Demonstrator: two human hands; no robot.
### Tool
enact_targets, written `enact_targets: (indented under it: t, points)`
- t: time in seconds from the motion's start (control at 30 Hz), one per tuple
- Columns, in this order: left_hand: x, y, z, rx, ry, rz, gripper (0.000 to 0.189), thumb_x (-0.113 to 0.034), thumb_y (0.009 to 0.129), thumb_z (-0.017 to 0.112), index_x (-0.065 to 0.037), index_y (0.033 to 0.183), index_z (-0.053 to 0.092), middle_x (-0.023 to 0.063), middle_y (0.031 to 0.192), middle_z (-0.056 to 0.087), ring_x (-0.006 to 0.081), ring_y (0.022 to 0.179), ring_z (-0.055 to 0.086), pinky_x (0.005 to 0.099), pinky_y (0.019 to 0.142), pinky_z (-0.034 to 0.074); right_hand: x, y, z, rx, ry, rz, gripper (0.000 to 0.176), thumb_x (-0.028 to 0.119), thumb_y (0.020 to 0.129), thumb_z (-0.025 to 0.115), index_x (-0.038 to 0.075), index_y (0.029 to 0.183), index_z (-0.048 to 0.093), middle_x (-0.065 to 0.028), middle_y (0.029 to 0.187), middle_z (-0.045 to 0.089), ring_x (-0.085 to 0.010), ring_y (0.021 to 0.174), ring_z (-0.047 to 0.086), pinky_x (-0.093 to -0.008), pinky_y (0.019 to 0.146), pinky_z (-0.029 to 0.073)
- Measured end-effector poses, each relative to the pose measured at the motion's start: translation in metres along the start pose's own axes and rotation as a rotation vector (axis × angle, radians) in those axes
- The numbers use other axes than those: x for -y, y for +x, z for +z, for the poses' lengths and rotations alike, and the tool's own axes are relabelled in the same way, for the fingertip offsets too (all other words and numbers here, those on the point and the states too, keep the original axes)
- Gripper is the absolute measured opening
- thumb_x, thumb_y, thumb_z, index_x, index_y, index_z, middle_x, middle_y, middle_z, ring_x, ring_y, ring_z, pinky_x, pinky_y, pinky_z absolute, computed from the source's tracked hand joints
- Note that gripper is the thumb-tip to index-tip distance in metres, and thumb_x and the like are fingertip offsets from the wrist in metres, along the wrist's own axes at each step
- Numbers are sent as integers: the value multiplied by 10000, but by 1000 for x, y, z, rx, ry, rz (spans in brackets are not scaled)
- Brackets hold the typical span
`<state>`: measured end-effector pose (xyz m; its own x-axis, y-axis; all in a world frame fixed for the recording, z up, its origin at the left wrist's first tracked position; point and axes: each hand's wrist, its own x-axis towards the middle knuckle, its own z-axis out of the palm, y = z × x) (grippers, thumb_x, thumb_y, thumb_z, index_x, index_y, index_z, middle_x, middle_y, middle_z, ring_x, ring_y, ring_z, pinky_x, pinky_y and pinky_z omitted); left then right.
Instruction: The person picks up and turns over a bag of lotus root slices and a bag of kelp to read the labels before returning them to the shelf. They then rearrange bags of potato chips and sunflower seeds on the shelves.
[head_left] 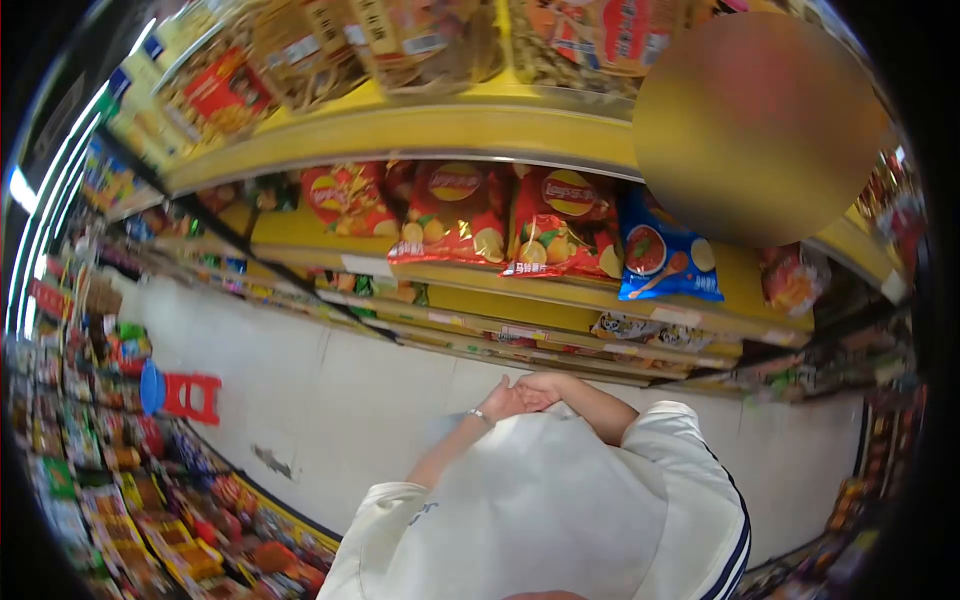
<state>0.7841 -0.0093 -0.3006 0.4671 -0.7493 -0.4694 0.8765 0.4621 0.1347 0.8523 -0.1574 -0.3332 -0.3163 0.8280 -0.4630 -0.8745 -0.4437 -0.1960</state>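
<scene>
Head view is showing the left hand [503, 400] and right hand [545, 386] pressing together before the white shirt [540, 510], fingers closed on each other, holding nothing. Red chip bags [455, 215] and a blue bag [665, 255] are leaning on the yellow shelf [290, 232], well apart across the pale floor [330, 400]; a red stool [192, 396] is standing at the left.

The chip bags [455, 215] look glossy plastic, the yellow shelf [420, 130] smooth painted metal, the white top [540, 500] matt cloth.
</scene>
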Motion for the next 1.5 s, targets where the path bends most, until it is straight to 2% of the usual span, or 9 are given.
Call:
enact_targets:
  t: [0.2,0.3,0.37,0.43,0.5,0.57,0.83,1.17,1.5]
  points:
    - [-31,-39,-4,80,247,-34,698,-611,880,135,-109,1340,288,186,1277,456,328,1223,400,448,1034,300,-1,-8,108,-499,-154,-458,441,418,941,306,73,1127,507,-81,973,627,-167,814,617,-316,645,523]
    - [-43,-84,-29,33,862,34,554,-508,937,249,-100,1288,381,132,1204,536,292,1141,488,404,980,368,-25,77,20,-887,-426,-635,329,232,876,454,108,1178,497,-109,996,632,-258,874,628,-350,727,508]
    - [-54,-103,-108,-187,1807,-26,519,-453,959,238,-64,1146,528,97,1115,593,220,1055,549,374,905,424,-33,58,72,-1356,-1026,-120,349,174,822,489,89,1158,525,-144,1035,621,-300,915,612,-380,786,483]
    - [-75,-136,-112,-49,2380,-129,389,-313,955,336,-36,990,607,110,1011,623,224,971,583,367,838,451,-38,58,76,-1241,-1095,67,361,186,833,482,81,1177,510,-160,1059,610,-304,931,605,-394,787,477]
    - [-84,-177,-130,-357,1659,358,238,-138,898,406,-22,957,606,130,901,621,298,862,587,373,794,460,-42,52,88,-1124,-1162,236,375,198,843,476,73,1196,496,-177,1083,598,-308,946,599,-407,788,471]
    - [-119,-216,-70,-229,2085,668,186,-23,818,449,-16,937,591,155,876,589,342,837,552,380,792,451,-61,38,131,-1339,-650,-589,393,183,847,478,36,1211,464,-171,1025,612,-306,913,598,-406,787,464]
    - [-232,-261,143,-395,2162,1896,258,-40,729,559,-29,987,550,145,1014,553,326,971,503,428,855,370,-27,-8,265,-2001,-666,-1309,402,20,784,529,-14,1175,442,-167,1037,550,-317,965,542,-394,837,431]
    - [-254,-236,168,-450,2396,1794,441,-364,747,602,-62,1061,539,92,997,560,273,945,492,389,817,346,87,-31,338,-2434,-1873,-1186,527,59,702,617,26,1201,448,-124,1150,495,-271,1118,452,-426,930,348]
    - [-272,-200,142,-439,2090,1996,220,-265,797,475,-98,893,582,76,826,524,270,815,467,391,768,326,149,-35,311,-2603,-1903,-1054,327,247,710,640,56,954,536,-81,918,530,-245,900,500,-391,809,374]
